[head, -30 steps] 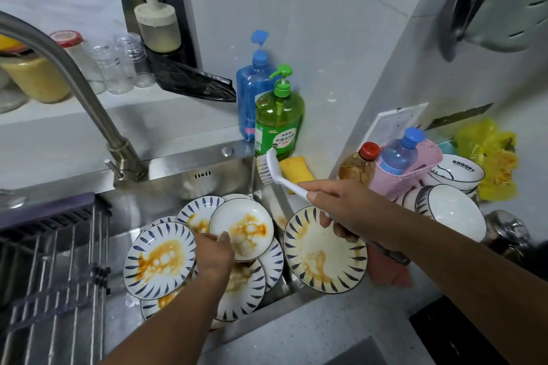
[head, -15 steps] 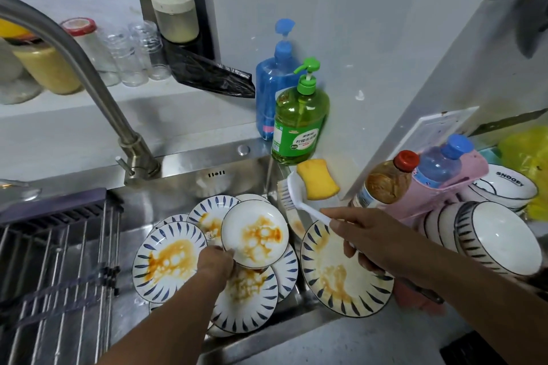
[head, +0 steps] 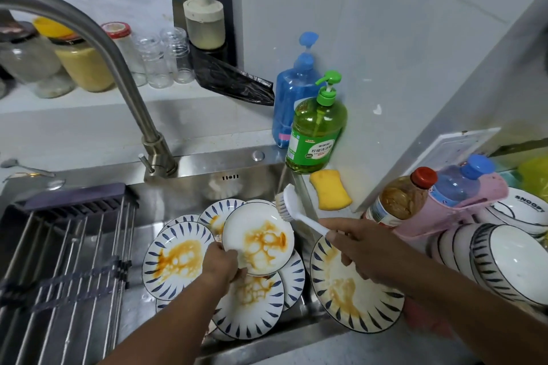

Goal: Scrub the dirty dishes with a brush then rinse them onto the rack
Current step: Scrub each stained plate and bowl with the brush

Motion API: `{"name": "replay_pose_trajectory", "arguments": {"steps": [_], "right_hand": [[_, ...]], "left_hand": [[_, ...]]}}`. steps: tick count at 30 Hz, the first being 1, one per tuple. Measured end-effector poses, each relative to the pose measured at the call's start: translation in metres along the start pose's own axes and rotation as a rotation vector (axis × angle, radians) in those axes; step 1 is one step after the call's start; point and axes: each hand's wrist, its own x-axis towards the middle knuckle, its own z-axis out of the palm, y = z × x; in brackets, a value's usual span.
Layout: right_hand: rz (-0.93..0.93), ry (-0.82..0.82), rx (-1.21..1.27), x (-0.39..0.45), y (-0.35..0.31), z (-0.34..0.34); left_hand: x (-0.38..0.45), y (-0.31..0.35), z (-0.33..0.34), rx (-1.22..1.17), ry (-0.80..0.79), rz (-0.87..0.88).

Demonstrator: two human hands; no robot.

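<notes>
My left hand point(head: 223, 265) grips the near rim of a small white plate point(head: 261, 238) smeared with orange sauce, lifted over the pile in the sink point(head: 189, 184). My right hand point(head: 360, 243) holds a white dish brush point(head: 292, 206) by its handle, its bristle head hovering at the plate's upper right edge. Several blue-patterned dirty plates point(head: 175, 261) lie stacked below in the sink. One more dirty plate point(head: 353, 290) rests on the sink's right edge, under my right forearm. The metal drying rack point(head: 62, 270) spans the sink's left part.
The faucet point(head: 124, 74) arches over the sink's back. A green soap bottle point(head: 315, 133), a blue bottle point(head: 293, 92) and a yellow sponge point(head: 330, 190) stand at the back right corner. Bottles point(head: 397, 201) and stacked bowls point(head: 504, 264) crowd the right counter. Jars point(head: 80, 59) line the shelf.
The brush head has come down from near the soap bottle toward the small plate's rim. My left hand keeps hold of the plate, which looks slightly higher.
</notes>
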Motion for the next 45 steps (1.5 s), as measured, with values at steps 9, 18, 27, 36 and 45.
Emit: {"name": "replay_pose_trajectory", "arguments": {"steps": [9, 18, 27, 36, 45], "right_hand": [[-0.175, 0.001, -0.676, 0.003, -0.048, 0.039], [-0.241, 0.064, -0.891, 0.010, -0.122, 0.089], [-0.317, -0.127, -0.897, -0.034, -0.145, 0.096], [-0.326, 0.061, -0.969, -0.029, -0.146, 0.091], [-0.399, 0.105, -1.272, -0.032, -0.159, 0.101]], "left_hand": [[-0.064, 0.022, -0.068, -0.280, -0.151, -0.005], [-0.116, 0.029, -0.116, -0.340, -0.357, 0.081], [-0.138, 0.030, -0.167, -0.430, -0.411, 0.161], [-0.155, 0.025, -0.189, -0.350, -0.470, 0.146], [-0.151, 0.015, -0.196, -0.341, -0.455, 0.127]]}}
